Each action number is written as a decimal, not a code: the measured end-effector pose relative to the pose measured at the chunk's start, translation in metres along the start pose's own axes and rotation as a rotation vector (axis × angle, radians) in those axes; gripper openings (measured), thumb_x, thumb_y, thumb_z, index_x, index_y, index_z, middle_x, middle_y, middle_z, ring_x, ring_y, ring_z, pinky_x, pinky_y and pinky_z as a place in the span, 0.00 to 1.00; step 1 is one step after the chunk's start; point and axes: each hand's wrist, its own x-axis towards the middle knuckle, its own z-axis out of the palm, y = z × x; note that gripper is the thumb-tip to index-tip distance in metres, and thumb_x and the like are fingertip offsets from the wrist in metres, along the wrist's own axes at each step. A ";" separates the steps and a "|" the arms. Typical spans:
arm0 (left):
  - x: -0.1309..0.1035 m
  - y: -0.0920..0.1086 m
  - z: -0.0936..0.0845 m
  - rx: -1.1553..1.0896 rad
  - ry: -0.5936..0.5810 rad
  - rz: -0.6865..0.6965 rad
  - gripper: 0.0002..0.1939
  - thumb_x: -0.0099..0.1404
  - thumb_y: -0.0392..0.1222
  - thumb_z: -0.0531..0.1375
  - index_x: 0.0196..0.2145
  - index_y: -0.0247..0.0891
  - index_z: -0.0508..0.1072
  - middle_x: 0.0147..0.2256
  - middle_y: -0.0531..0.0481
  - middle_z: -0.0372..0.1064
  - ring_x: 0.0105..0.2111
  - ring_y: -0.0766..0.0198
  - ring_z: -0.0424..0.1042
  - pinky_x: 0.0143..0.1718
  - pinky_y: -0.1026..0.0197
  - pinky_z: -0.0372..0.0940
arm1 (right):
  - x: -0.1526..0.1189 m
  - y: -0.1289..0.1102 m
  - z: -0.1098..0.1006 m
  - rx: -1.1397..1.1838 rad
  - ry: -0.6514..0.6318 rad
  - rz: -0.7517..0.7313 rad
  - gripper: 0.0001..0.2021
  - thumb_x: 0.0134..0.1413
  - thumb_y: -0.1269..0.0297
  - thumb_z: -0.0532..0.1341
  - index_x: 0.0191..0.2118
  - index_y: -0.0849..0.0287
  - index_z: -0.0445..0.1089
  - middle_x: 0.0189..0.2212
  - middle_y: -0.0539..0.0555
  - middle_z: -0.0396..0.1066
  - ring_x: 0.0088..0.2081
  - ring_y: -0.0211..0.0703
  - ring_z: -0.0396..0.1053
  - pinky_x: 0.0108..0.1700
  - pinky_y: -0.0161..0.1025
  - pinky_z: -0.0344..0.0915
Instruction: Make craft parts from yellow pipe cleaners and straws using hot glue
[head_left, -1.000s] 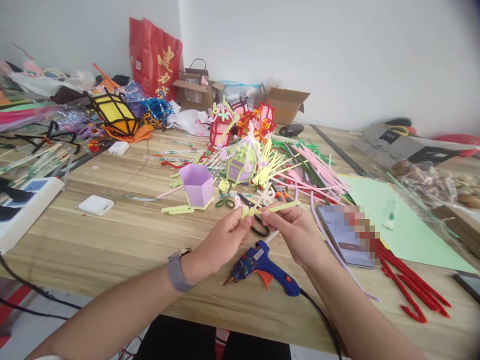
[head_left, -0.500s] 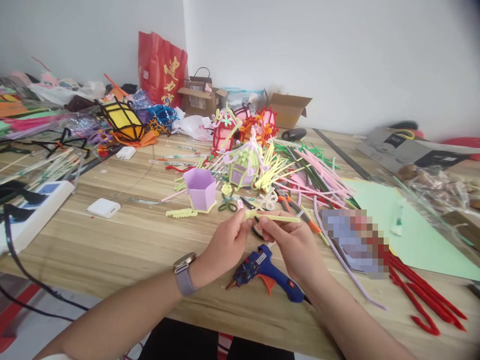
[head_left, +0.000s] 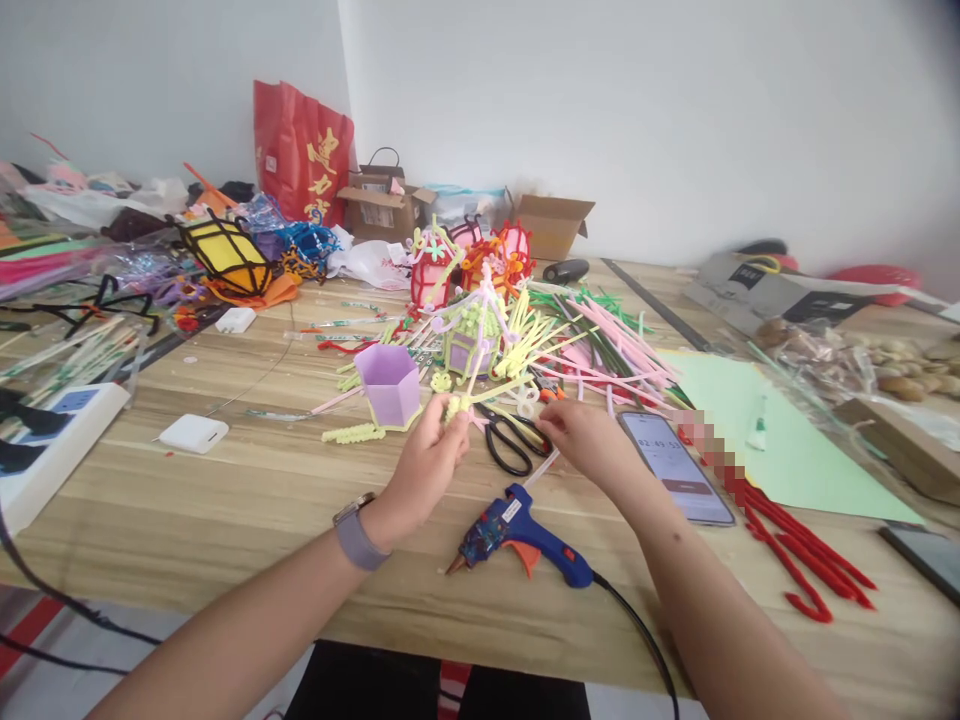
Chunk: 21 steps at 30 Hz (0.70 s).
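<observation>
My left hand (head_left: 429,452) is closed in a pinch on a yellow-green pipe cleaner piece (head_left: 457,404), its twisted end at the fingertips. My right hand (head_left: 589,432) has let go of that piece and lies low over the tools, fingers curled. Its fingertips are at the handle loop of black scissors (head_left: 511,458) and over orange-handled pliers (head_left: 551,384), mostly hidden by the hand; what they grip, if anything, does not show. A lilac six-sided paper cup (head_left: 388,388) stands left of my left hand, beside a twisted yellow-green strip (head_left: 352,435). A blue glue gun (head_left: 517,540) lies nearer me.
Behind my hands stands a pipe cleaner lantern (head_left: 469,340) among loose yellow and pink pipe cleaners (head_left: 619,345). A phone (head_left: 675,468), red pipe cleaners (head_left: 814,560) and a green sheet (head_left: 720,420) lie to the right. On the left are a white charger (head_left: 193,433) and a power strip (head_left: 71,445).
My hands have parted. The right has left the pipe cleaner and moved to the scissors and pliers, while the left keeps the piece. The view has shifted a little to the right.
</observation>
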 end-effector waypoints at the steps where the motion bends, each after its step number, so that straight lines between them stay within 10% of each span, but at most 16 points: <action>1: 0.001 0.000 0.000 0.001 0.012 -0.001 0.09 0.69 0.48 0.50 0.36 0.41 0.59 0.19 0.62 0.49 0.18 0.72 0.47 0.19 0.69 0.45 | 0.001 -0.002 0.004 -0.003 -0.021 -0.008 0.06 0.54 0.70 0.58 0.30 0.59 0.73 0.31 0.57 0.75 0.33 0.46 0.72 0.34 0.38 0.61; 7: 0.003 0.003 0.001 -0.059 0.018 -0.014 0.10 0.68 0.48 0.52 0.32 0.41 0.57 0.18 0.62 0.53 0.16 0.73 0.48 0.17 0.70 0.44 | 0.003 -0.011 0.026 0.019 -0.102 -0.079 0.16 0.47 0.73 0.63 0.45 0.62 0.69 0.37 0.60 0.75 0.38 0.48 0.71 0.36 0.38 0.61; 21: 0.012 0.006 -0.009 -0.785 -0.099 -0.358 0.06 0.68 0.38 0.51 0.32 0.38 0.60 0.20 0.62 0.54 0.10 0.79 0.44 0.13 0.72 0.43 | 0.003 0.018 -0.002 0.349 -0.194 -0.186 0.35 0.45 0.53 0.64 0.58 0.60 0.57 0.23 0.44 0.58 0.26 0.41 0.61 0.30 0.38 0.61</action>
